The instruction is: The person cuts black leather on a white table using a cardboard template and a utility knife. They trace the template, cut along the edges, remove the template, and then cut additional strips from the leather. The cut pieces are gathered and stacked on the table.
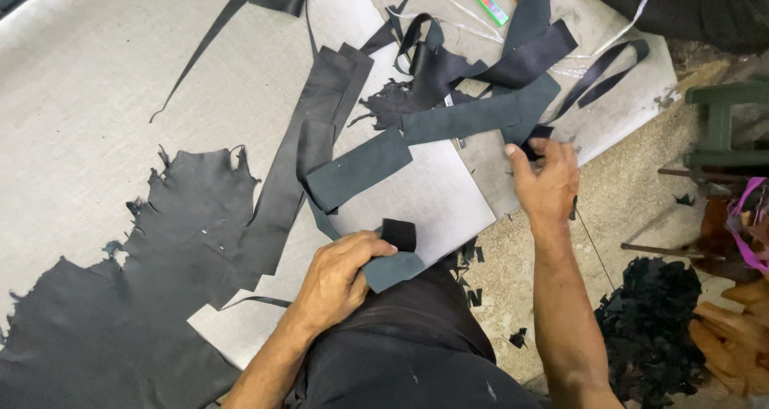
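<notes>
Your left hand (pixel 340 281) is closed on a small folded piece of dark leather (pixel 394 258), held at the near edge of the grey board (pixel 436 193). Your right hand (pixel 546 181) pinches the end of a long dark strip (pixel 473 116) at the board's right edge. A large black hide (pixel 176 241) lies flat to the left. Farther off, loose strips (pixel 521 52) are piled beside a green-and-red tool (pixel 484 0).

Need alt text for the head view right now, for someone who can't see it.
Left hand grips a folded dark leather scrap at the near edge of a grey board, while the right hand pinches a long dark strip. A large black hide lies left.
</notes>
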